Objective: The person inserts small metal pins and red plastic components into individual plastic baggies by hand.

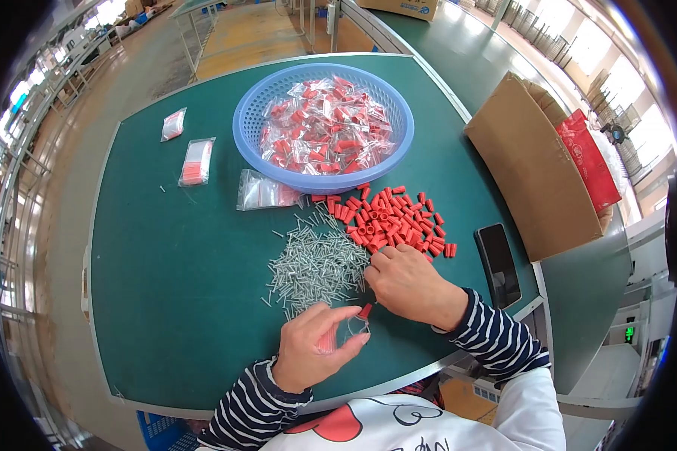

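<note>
My left hand [316, 344] grips small clear plastic bags, its thumb and forefinger spread around the mouth of one bag [357, 325]. A red plastic cap [365, 310] shows at that bag's opening. Beside the screw pile [316, 263], my right hand [412, 284] is closed, fingertips pointing down between the screws and the heap of red caps [391, 218]. What its fingers hold, if anything, is hidden. The screws are small, silver and loosely heaped.
A blue plastic basket [241, 143] full of filled bags stands at the back. Packs of empty bags [197, 161] lie to the left, another bag pack [263, 192] by the basket. On the right are a phone [498, 264] and a cardboard box [530, 173].
</note>
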Demonstrator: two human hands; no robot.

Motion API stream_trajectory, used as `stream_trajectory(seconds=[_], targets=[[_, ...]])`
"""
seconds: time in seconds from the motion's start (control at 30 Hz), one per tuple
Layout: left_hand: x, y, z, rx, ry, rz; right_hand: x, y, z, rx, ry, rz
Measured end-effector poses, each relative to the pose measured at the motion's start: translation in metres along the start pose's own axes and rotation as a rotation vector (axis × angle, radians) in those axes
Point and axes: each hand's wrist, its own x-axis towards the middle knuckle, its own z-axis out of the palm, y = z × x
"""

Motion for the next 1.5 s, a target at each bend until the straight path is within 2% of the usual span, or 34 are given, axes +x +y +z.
stream_trajectory(seconds=[0.13,0.23,0.33,0.43,0.53,0.57,0.67,0.8,0.9,1.0,1.07,1.1,1.2,1.33,1.5], targets=[[0.0,0.0,0.0,0.016,0.028,0.015,0.002,0.0,0.005,0.057,-0.011,0.054],[-0.001,0.001,0.002,0.002,0.052,0.0,-0.001,0.003,0.009,0.142,0.062,0.09],[-0.001,-0.002,0.003,-0.015,0.07,-0.007,-0.009,0.01,0.012,0.398,0.125,0.102],[-0.001,-0.002,0.003,-0.023,0.079,-0.018,-0.017,0.003,0.015,1.032,0.258,0.23],[-0.001,-0.003,0.004,-0.052,0.065,-0.043,-0.024,-0.018,0.005,1.552,0.266,0.382],[-0.002,-0.004,0.004,-0.059,0.061,-0.04,-0.023,-0.024,0.005,1.65,0.3,0.327],[-0.004,-0.01,0.01,-0.116,0.069,-0.04,-0.021,-0.033,0.009,1.659,0.343,0.246],[-0.004,-0.011,0.011,-0.15,0.104,-0.008,-0.023,-0.033,0.01,1.382,0.347,0.2],[-0.005,-0.012,0.01,-0.107,0.092,-0.031,-0.029,-0.033,0.0,1.354,0.401,0.247],[-0.004,-0.012,0.01,-0.079,0.091,-0.031,-0.037,-0.011,0.009,1.234,0.625,0.405],[-0.003,-0.012,0.009,-0.049,0.087,-0.01,-0.041,0.008,0.008,1.01,0.651,0.569],[-0.002,-0.011,0.01,-0.035,0.083,0.004,-0.043,0.017,0.005,0.837,0.593,0.564],[-0.002,-0.009,0.011,0.005,0.069,0.033,-0.039,0.03,0.018,0.475,0.586,0.461],[-0.002,-0.009,0.011,0.012,0.071,0.039,-0.03,0.032,0.024,0.278,0.49,0.375],[-0.002,-0.01,0.011,-0.013,0.074,0.031,-0.029,0.023,0.027,0.301,0.384,0.333]])
